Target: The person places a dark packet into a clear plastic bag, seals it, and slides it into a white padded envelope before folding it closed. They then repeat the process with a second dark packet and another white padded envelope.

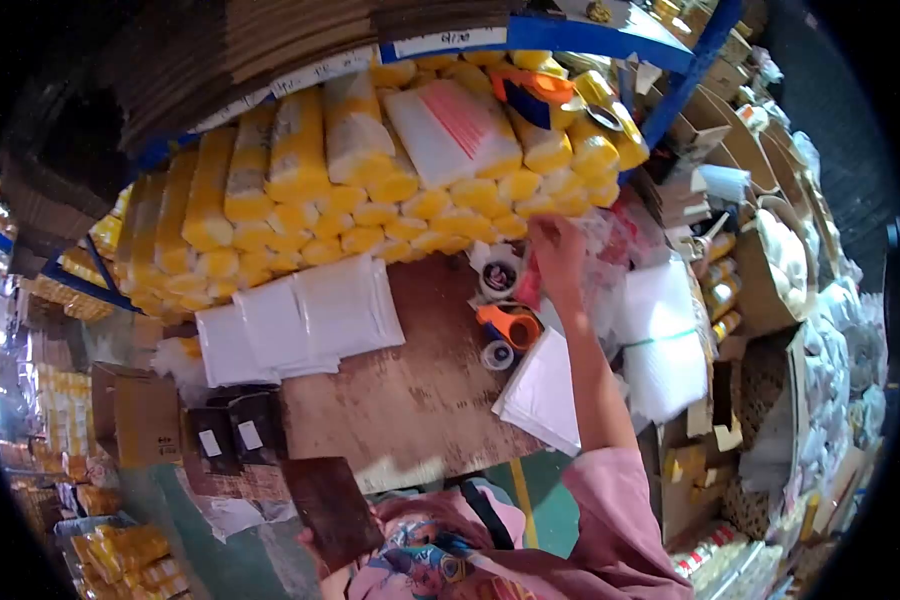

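Near the table's front edge, my left hand [315,550] holds a dark brown flat item [332,510], with the fingers at its lower left side. Stretched forward on the right, my right hand [558,245] is at the edge of clear and red plastic bags [605,235], its fingers bent together; what they hold, if anything, is too small to tell. Below that hand are an orange tape dispenser [510,325], a small round container [498,275] and a white roll [497,354]. White sheets [545,390] lie beside my right forearm.
Yellow wrapped rolls [300,150] are stacked at the back of the wooden table [400,400], under a blue shelf [590,40]. White plastic packs [305,315] and two dark labelled packages [232,435] lie left. Bubble wrap [662,340] and cardboard boxes [770,260] stand right.
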### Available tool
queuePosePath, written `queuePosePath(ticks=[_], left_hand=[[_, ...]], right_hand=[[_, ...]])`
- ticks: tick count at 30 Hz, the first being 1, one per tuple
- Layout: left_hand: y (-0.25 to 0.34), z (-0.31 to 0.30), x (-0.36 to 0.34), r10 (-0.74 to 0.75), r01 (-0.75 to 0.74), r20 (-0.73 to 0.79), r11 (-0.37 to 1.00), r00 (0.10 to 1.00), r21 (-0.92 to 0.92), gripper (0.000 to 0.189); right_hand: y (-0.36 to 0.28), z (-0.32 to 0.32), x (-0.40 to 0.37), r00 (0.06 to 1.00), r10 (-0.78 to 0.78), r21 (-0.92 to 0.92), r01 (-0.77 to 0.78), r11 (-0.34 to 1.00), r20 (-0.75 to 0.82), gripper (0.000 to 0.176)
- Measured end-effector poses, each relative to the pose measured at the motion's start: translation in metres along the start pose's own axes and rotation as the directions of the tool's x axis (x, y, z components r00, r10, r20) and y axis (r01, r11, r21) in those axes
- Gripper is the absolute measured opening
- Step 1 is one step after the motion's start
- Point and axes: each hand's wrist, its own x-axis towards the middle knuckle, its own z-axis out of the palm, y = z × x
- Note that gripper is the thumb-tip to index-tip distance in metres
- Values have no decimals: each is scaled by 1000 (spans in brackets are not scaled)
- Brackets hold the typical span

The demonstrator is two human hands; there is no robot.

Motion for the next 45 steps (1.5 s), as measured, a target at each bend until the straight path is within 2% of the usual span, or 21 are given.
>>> queuePosePath(ticks=[2,5,8,14,17,20,22,23,26,29,32,35,38,40,43,44,45], left_hand=[[-3,14,-8,-19,19,-27,1000,999,0,74],[-6,29,-15,-37,36,-63,999,997,-6,74],[-11,40,-19,-45,44,-82,999,996,-15,75],[-19,50,-25,-39,36,-86,999,996,-29,76],[-23,50,-27,-35,33,-74,999,997,-36,77],[-25,49,-27,-22,20,-50,999,999,-41,77],[-27,46,-29,-14,13,-33,999,999,-48,78],[-28,44,-29,-12,11,-21,999,1000,-48,78],[-30,35,-31,1,0,7,999,1000,-54,79],[-28,26,-33,12,-11,32,998,999,-57,79],[-25,14,-33,22,-19,50,998,999,-57,80],[-18,-1,-35,48,-45,67,998,997,-54,81],[-12,-17,-38,57,-53,75,997,996,-53,81],[-5,-28,-38,69,-65,87,996,994,-55,82],[0,-43,-44,84,-79,100,995,991,-56,82],[1,-48,-45,93,-87,106,994,990,-59,83],[1,-52,-46,97,-91,112,994,989,-60,83]], right_hand=[[-28,38,42,998,30,73,-26,997,-59,16],[-53,80,67,975,219,80,-222,972,40,24],[-69,96,65,913,384,160,-403,901,137,28],[-48,115,68,908,400,489,-407,771,125,19],[-48,113,66,935,350,428,-341,837,62,16],[-66,104,60,962,272,282,-251,926,-35,15],[-45,110,61,990,67,-24,-71,997,-120,14],[-47,108,61,989,-42,-181,16,983,-139,14],[-59,101,49,979,-190,-452,137,882,-75,8],[-83,96,36,957,-289,-396,262,880,-9,11],[-81,113,41,944,-327,-248,309,918,-32,16],[-100,127,61,993,-116,-469,110,876,17,19],[-104,141,91,997,-79,-586,71,807,12,25],[-111,138,112,980,60,-565,58,823,188,23],[-105,143,116,952,104,-299,-14,954,287,16],[-107,146,113,901,255,-201,-193,960,350,16],[-107,148,107,866,306,-188,-250,950,395,15]])
